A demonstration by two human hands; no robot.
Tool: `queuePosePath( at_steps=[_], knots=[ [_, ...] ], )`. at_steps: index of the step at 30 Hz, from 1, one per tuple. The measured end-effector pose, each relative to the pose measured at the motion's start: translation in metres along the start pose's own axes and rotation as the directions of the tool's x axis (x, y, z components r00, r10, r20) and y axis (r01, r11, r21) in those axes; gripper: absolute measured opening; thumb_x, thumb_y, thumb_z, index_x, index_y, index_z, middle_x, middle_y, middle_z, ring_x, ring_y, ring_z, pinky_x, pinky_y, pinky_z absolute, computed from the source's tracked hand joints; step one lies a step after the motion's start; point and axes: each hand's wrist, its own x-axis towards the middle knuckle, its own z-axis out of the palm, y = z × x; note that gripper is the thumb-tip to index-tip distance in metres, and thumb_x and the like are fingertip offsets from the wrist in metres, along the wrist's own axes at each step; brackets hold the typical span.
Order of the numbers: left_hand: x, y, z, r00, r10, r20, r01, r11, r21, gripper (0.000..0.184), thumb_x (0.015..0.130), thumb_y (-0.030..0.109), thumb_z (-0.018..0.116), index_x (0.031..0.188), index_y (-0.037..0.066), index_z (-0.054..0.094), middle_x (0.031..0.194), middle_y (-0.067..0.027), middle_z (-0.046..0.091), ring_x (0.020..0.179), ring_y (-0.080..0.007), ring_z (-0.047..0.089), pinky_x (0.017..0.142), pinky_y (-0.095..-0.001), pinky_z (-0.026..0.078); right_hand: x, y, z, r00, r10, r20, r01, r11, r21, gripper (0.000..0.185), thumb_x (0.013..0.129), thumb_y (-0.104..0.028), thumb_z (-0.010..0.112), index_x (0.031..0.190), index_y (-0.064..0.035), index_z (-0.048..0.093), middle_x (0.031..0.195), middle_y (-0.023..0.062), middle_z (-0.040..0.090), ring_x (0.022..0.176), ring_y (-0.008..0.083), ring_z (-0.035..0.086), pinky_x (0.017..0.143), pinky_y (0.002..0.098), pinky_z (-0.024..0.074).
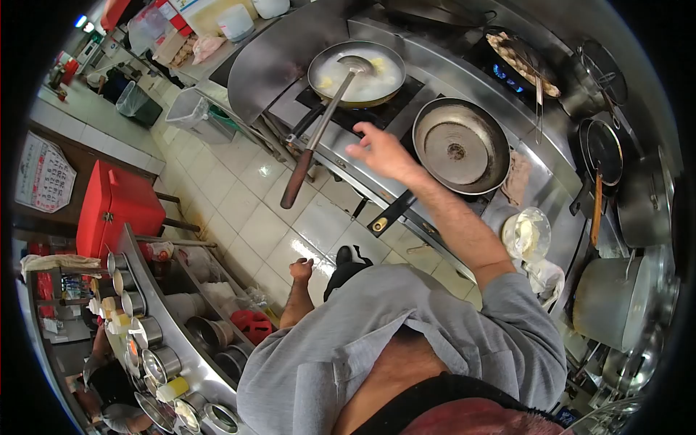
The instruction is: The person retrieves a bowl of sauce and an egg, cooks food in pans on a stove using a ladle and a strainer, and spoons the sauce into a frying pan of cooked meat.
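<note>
My right hand (384,151) reaches over the front of the stove, fingers apart and holding nothing. It is between an empty frying pan (464,145) and a second frying pan (391,98) with milky liquid and yellowish pieces in it. A ladle (330,123) rests in that second pan, its wooden handle sticking out past the stove edge, apart from my hand. My left hand (301,270) hangs low by my side above the tiled floor. Its fingers are curled, and I cannot see what, if anything, is in them.
A third pan (518,58) with browned food sits over a blue flame. A tub of white fat (527,232) and a large pot (612,297) stand at the right. Metal containers (161,362) line the left counter, near a red box (119,210). A waste bin (190,112) stands beyond.
</note>
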Motion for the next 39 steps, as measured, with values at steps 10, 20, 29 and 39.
queuePosePath(
  at_steps=[10, 20, 29, 39],
  knots=[
    [0.1, -0.055, -0.047, 0.996, 0.016, 0.083, -0.016, 1.0, -0.003, 0.044, 0.07, 0.047, 0.059, 0.102, 0.017, 0.061, 0.111, -0.0215, 0.049, 0.106, -0.0325, 0.045, 0.092, -0.0387, 0.036, 0.065, -0.031, 0.138, 0.855, 0.505, 0.119, -0.342, 0.374, 0.862, 0.086, 0.07, -0.008, 0.067, 0.131, -0.0094, 0.006, 0.088, 0.0121, 0.048, 0.066, 0.0194, 0.052, 0.046, 0.0346, 0.0445],
    [0.18, -0.122, -0.125, 0.984, 0.029, 0.178, -0.044, 0.996, 0.08, 0.047, 0.07, 0.043, 0.056, 0.102, 0.01, 0.06, 0.105, -0.0123, 0.058, 0.108, -0.0316, 0.042, 0.094, -0.0377, 0.034, 0.021, -0.055, 0.138, 0.817, 0.557, -0.15, -0.311, 0.644, 0.699, 0.058, 0.066, 0.008, 0.058, 0.119, -0.0027, 0.036, 0.057, 0.0012, 0.044, 0.039, 0.0093, 0.041, 0.033, 0.0253, 0.0347],
    [0.204, -0.065, -0.108, 0.94, 0.207, 0.271, -0.212, 0.977, -0.012, 0.043, 0.068, 0.038, 0.061, 0.101, 0.01, 0.061, 0.108, -0.0181, 0.054, 0.107, -0.0328, 0.043, 0.093, -0.0374, 0.036, -0.041, -0.098, 0.095, 0.846, 0.527, 0.075, -0.363, 0.469, 0.805, 0.049, 0.074, -0.005, 0.06, 0.118, -0.0006, 0.037, 0.053, -0.0001, 0.04, 0.039, 0.0084, 0.039, 0.036, 0.0236, 0.0345],
    [0.232, -0.038, -0.077, 0.926, 0.348, 0.144, -0.309, 0.92, -0.241, 0.043, 0.071, 0.041, 0.06, 0.099, 0.008, 0.061, 0.102, -0.0185, 0.056, 0.103, -0.0335, 0.046, 0.09, -0.0367, 0.037, -0.009, -0.02, 0.1, 0.83, 0.532, -0.165, -0.509, 0.845, 0.162, 0.053, 0.073, -0.008, 0.057, 0.122, -0.0018, 0.037, 0.058, 0.0068, 0.049, 0.04, 0.0125, 0.045, 0.037, 0.0272, 0.0388]
  ],
)
